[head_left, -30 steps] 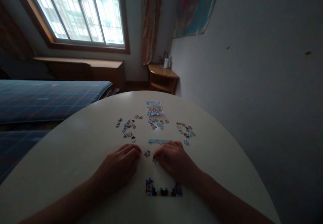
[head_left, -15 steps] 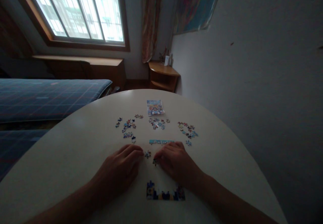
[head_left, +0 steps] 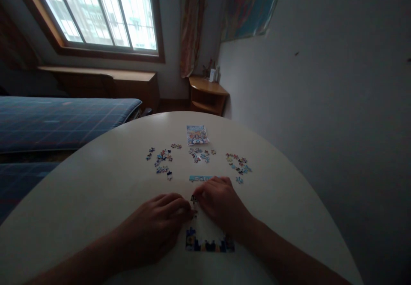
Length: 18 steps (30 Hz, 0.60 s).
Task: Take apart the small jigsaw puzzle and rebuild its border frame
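My right hand (head_left: pixel 220 201) is closed, its thumb and fingertips pinching a small dark jigsaw puzzle piece (head_left: pixel 193 198). Close by on the left, my left hand (head_left: pixel 163 218) has its fingers together on another puzzle piece (head_left: pixel 195 213), mostly hidden by the fingertips. Nearest me lies a joined U-shaped puzzle section (head_left: pixel 210 246) in dark blue and yellow; my right wrist overlaps its upper right side. Beyond the right hand is a joined light-blue puzzle strip (head_left: pixel 199 178), its right end covered by the knuckles.
Loose puzzle pieces lie in groups on the left (head_left: pixel 163 157), centre (head_left: pixel 201 154) and right (head_left: pixel 239 164) of the round white table (head_left: pixel 112 182). Behind them is a printed picture sheet (head_left: pixel 197 135). A bed (head_left: pixel 64 122) stands left, a wall (head_left: pixel 305 105) right.
My left hand has moved right and nearer me, with its piece now lower. My right hand has shifted slightly left and away, carrying its piece up beside the left fingertips.
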Each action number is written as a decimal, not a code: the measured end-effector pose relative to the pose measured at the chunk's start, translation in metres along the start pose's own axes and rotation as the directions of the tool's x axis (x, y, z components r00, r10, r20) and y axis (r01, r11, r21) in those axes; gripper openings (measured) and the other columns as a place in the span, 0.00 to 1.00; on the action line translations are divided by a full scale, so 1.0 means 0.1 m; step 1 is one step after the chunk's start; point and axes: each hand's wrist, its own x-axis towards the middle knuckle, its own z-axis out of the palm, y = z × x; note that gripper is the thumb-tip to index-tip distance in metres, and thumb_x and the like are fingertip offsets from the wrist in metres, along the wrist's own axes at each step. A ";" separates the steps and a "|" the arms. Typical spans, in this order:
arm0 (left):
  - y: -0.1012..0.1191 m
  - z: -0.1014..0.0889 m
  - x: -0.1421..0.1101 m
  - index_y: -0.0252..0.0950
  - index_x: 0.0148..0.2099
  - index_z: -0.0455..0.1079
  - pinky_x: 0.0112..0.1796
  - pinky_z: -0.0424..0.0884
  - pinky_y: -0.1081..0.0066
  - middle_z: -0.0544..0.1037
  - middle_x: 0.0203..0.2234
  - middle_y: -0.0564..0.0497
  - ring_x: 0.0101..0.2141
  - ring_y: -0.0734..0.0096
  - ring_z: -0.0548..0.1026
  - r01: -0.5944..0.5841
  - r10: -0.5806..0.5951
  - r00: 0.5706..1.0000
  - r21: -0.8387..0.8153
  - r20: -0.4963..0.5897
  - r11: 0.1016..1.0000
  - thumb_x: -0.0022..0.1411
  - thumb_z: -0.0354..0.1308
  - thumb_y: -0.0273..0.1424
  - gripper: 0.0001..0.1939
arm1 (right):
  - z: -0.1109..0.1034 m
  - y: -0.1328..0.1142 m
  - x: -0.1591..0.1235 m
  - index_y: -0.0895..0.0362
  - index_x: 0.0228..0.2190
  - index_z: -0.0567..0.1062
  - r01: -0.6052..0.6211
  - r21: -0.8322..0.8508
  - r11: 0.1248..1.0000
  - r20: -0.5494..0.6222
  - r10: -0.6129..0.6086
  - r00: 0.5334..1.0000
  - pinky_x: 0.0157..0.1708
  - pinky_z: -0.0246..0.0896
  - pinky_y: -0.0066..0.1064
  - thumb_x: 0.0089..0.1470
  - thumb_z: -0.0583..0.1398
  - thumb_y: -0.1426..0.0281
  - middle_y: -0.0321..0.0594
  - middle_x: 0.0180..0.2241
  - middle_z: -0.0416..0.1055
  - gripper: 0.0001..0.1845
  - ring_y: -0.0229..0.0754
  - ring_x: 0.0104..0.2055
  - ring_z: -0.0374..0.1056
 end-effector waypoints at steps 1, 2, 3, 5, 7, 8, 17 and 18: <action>0.00 0.01 0.01 0.38 0.51 0.66 0.48 0.73 0.61 0.75 0.45 0.47 0.45 0.61 0.73 0.002 -0.002 1.000 0.009 -0.002 1.000 0.61 0.49 0.19 0.17 | 0.01 -0.01 0.01 0.51 0.33 0.77 0.006 0.003 1.000 0.002 -0.006 1.000 0.46 0.47 0.36 0.57 0.63 0.75 0.32 0.34 0.79 0.06 0.42 0.41 0.71; 0.01 0.02 0.01 0.38 0.50 0.66 0.47 0.73 0.61 0.75 0.44 0.47 0.45 0.61 0.73 0.008 -0.007 1.000 0.019 -0.005 1.000 0.61 0.49 0.19 0.17 | 0.01 -0.01 0.01 0.51 0.33 0.77 0.012 0.006 1.000 0.007 -0.013 1.000 0.46 0.47 0.36 0.57 0.63 0.75 0.32 0.35 0.80 0.06 0.42 0.42 0.71; 0.01 0.03 0.01 0.38 0.50 0.66 0.47 0.74 0.61 0.75 0.44 0.47 0.45 0.61 0.73 0.012 -0.011 1.000 0.028 -0.007 1.000 0.60 0.49 0.19 0.17 | 0.01 -0.02 0.02 0.51 0.33 0.77 0.019 0.007 1.000 0.013 -0.019 1.000 0.46 0.47 0.36 0.58 0.63 0.75 0.32 0.35 0.80 0.06 0.42 0.42 0.71; 0.03 0.05 0.01 0.38 0.51 0.66 0.47 0.74 0.61 0.75 0.44 0.47 0.45 0.61 0.74 0.016 -0.015 1.000 0.046 -0.019 0.999 0.60 0.49 0.19 0.18 | 0.02 -0.02 0.02 0.50 0.34 0.78 0.031 0.001 1.000 0.019 -0.031 0.999 0.46 0.47 0.36 0.59 0.62 0.74 0.32 0.36 0.80 0.06 0.42 0.42 0.71; 0.05 0.07 0.01 0.37 0.52 0.66 0.47 0.74 0.60 0.75 0.45 0.46 0.46 0.60 0.73 0.012 -0.010 1.000 0.076 -0.025 0.997 0.60 0.49 0.19 0.19 | 0.02 -0.02 0.02 0.50 0.34 0.78 0.039 -0.014 0.999 0.025 -0.038 0.999 0.46 0.48 0.36 0.59 0.62 0.73 0.32 0.36 0.80 0.05 0.42 0.42 0.71; 0.06 0.08 0.00 0.37 0.53 0.65 0.47 0.75 0.60 0.75 0.46 0.45 0.47 0.59 0.73 0.008 -0.006 1.000 0.095 -0.029 0.995 0.60 0.49 0.19 0.20 | 0.03 -0.02 0.02 0.50 0.34 0.78 0.042 -0.023 0.999 0.028 -0.042 0.999 0.46 0.48 0.36 0.60 0.62 0.72 0.33 0.36 0.80 0.05 0.42 0.42 0.71; 0.10 0.11 0.01 0.34 0.50 0.67 0.42 0.76 0.59 0.76 0.43 0.45 0.42 0.59 0.74 0.001 0.006 0.999 0.172 -0.043 0.985 0.65 0.49 0.22 0.13 | 0.01 0.01 0.02 0.50 0.39 0.79 0.093 -0.056 0.994 0.035 -0.091 0.995 0.48 0.48 0.37 0.62 0.61 0.70 0.36 0.41 0.78 0.06 0.42 0.45 0.69; 0.10 0.11 0.01 0.34 0.49 0.67 0.41 0.76 0.59 0.77 0.43 0.45 0.42 0.60 0.75 0.002 0.007 0.999 0.172 -0.051 0.985 0.65 0.49 0.22 0.12 | -0.01 0.01 0.01 0.50 0.39 0.79 0.119 -0.065 0.991 0.050 -0.116 0.992 0.48 0.48 0.38 0.62 0.61 0.69 0.36 0.41 0.78 0.06 0.42 0.45 0.69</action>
